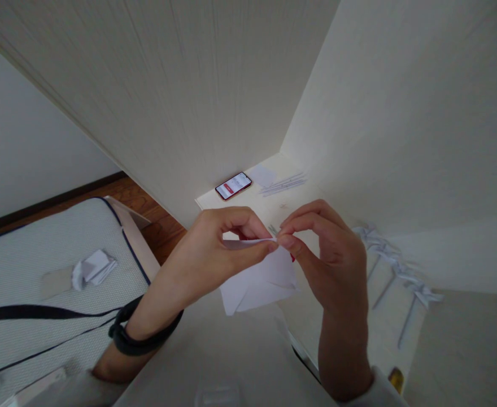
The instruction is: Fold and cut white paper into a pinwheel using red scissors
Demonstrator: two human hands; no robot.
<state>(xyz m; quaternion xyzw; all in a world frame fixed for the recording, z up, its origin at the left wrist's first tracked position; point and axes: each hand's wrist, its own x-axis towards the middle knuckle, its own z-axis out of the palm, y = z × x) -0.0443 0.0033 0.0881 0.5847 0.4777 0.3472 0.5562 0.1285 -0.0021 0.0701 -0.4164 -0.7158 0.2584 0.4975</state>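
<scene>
In the middle of the head view, a white sheet of paper (260,282) with cut or creased flaps hangs below my hands. My left hand (225,243) is closed on its upper edge, thumb in front and fingers behind. My right hand (327,254) pinches at the same edge, its thumb and index fingertips meeting near my left thumb tip. Something small and greyish shows just above those fingertips, too small to name. A small red bit peeks out behind my right thumb; what it belongs to is hidden.
A lit phone (234,185) lies on the white tabletop (312,308), near thin sticks (283,184) and a paper piece (262,176). Several folded white paper shapes on sticks (395,265) lie right. Walls close in behind. A mattress (91,226) left holds folded paper (97,267).
</scene>
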